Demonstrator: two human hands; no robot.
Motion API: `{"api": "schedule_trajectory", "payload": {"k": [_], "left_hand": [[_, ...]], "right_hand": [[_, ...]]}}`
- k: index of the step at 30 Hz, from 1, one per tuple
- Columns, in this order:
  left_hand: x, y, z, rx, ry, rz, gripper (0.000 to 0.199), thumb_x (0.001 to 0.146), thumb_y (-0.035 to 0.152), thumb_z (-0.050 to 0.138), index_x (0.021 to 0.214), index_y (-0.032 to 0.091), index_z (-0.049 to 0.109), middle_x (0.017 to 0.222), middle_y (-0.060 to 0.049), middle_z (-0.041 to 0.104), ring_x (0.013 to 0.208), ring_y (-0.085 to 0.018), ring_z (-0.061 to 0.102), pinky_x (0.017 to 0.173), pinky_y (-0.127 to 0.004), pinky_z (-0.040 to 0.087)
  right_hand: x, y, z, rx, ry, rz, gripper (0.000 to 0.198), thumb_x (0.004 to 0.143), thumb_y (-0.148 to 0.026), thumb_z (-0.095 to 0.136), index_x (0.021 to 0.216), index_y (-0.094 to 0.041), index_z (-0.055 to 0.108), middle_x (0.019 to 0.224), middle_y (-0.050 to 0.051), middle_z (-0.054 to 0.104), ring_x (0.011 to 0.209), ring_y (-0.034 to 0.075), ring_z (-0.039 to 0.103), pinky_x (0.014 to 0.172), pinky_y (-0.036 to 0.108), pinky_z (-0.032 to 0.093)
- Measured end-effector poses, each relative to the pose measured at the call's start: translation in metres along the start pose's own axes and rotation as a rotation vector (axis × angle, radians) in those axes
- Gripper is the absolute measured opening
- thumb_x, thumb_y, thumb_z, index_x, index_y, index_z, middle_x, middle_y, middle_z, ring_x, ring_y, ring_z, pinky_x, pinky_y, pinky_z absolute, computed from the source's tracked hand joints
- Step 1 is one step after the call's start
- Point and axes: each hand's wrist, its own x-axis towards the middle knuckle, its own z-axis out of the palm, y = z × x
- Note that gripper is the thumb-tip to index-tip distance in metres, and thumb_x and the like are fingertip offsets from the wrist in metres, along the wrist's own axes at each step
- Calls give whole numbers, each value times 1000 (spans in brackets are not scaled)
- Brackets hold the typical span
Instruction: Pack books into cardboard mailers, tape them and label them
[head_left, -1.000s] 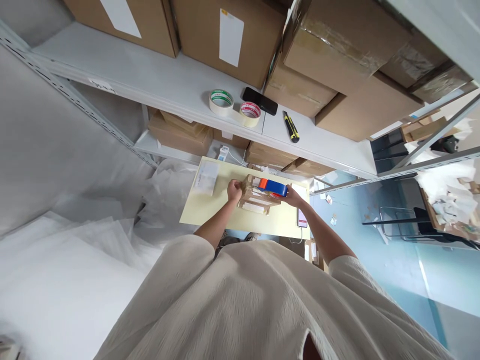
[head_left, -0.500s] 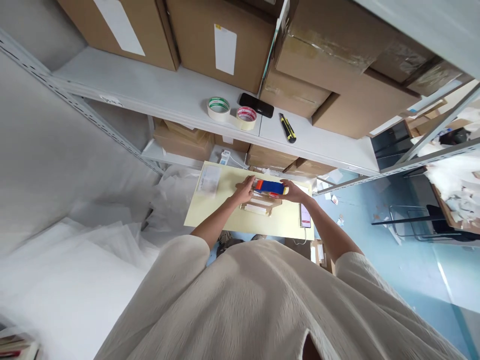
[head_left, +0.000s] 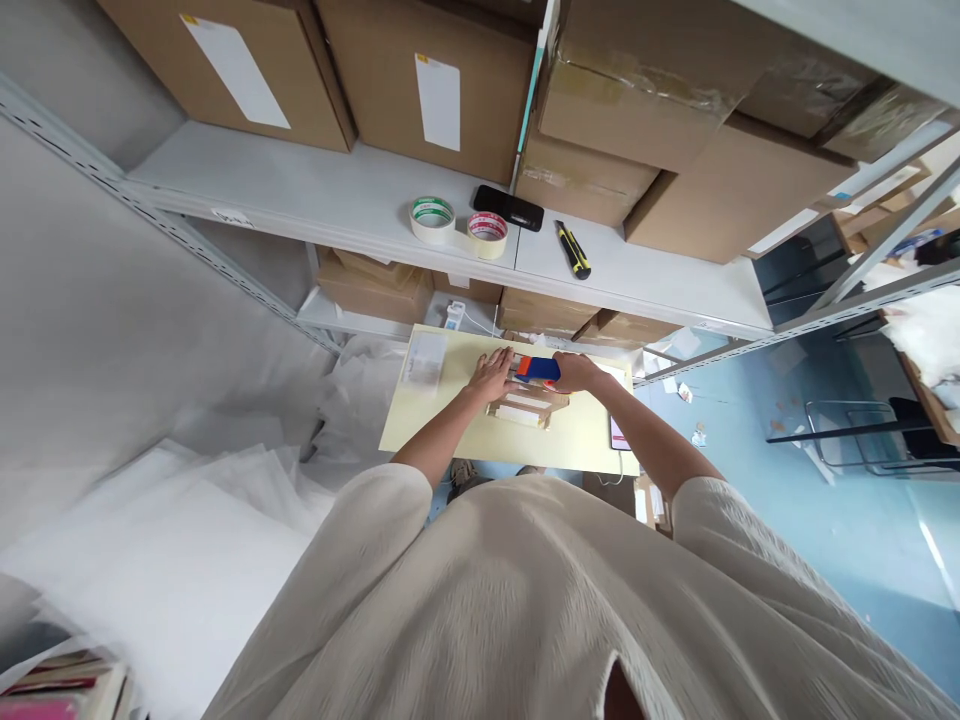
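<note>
Left hand [head_left: 491, 376] now splayed, dispenser [head_left: 541, 369] (blue) beside

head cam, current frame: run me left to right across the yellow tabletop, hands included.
White sheet → left hand → blue-and-orange tape dispenser → right hand → lit phone.

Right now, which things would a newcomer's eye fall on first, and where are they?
First, the blue-and-orange tape dispenser, gripped by the right hand at a small cardboard box on the pale yellow table. Next come two tape rolls and a yellow-and-black cutter on the grey shelf beyond, then the white sheets heaped at lower left.
</note>
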Motion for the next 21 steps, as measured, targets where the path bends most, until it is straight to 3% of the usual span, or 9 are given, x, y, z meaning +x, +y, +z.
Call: {"api": "schedule_trajectory", "payload": {"k": [9, 16, 21], "left_hand": [[-3, 0, -2, 35, -77, -33, 100, 111, 57, 55, 189, 28, 0, 196, -9, 10, 182, -40, 9, 144, -71, 7], [-3, -1, -6, 53, -127, -53, 98, 112, 64, 50, 189, 29, 0, 196, -5, 6, 182, -40, 5, 144, -72, 1], [-8, -3, -5, 81, -115, -51, 93, 113, 65, 44, 189, 30, 4, 196, -6, 9, 182, -41, 8, 143, -74, 4]], "right_hand": [[-8, 20, -5, 11, 37, -48, 45, 90, -35, 80, 130, -20, 65, 130, 18, 80, 119, 38, 76, 112, 46, 47], [-8, 41, 11, 106, 9, -86, 45, 84, -30, 81, 124, -22, 63, 123, 15, 81, 110, 35, 75, 109, 44, 43], [-9, 48, 21, 155, -4, -101, 43, 84, -31, 80, 122, -22, 61, 119, 14, 81, 106, 34, 75, 107, 44, 41]]}}
